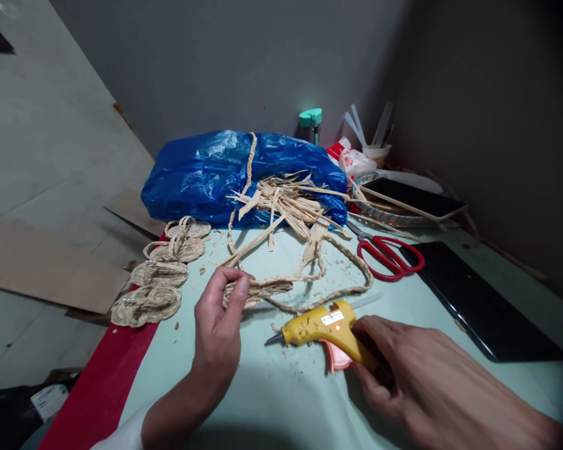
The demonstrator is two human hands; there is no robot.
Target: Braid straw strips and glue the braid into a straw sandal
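My left hand (223, 319) is closed around a looped piece of braided straw cord (265, 287), pinched between thumb and fingers. From it the loose braid (340, 292) runs right in a wide loop, back to a bundle of dry straw strips (291, 203). My right hand (398, 375) grips the handle of a yellow glue gun (319, 325), its dark nozzle pointing left and slightly down below the braid. An orange trigger shows under its body, and a clear glue stick (366, 300) pokes out at the back. A small light glows on its side.
Several finished braided straw loops (145, 306) line the table's left edge over a red strip (98, 381). Behind lies a blue plastic bag (201, 175). Red-handled scissors (389, 257), a black tablet-like slab (483, 300) and a basket with a phone-like device (413, 197) stand right.
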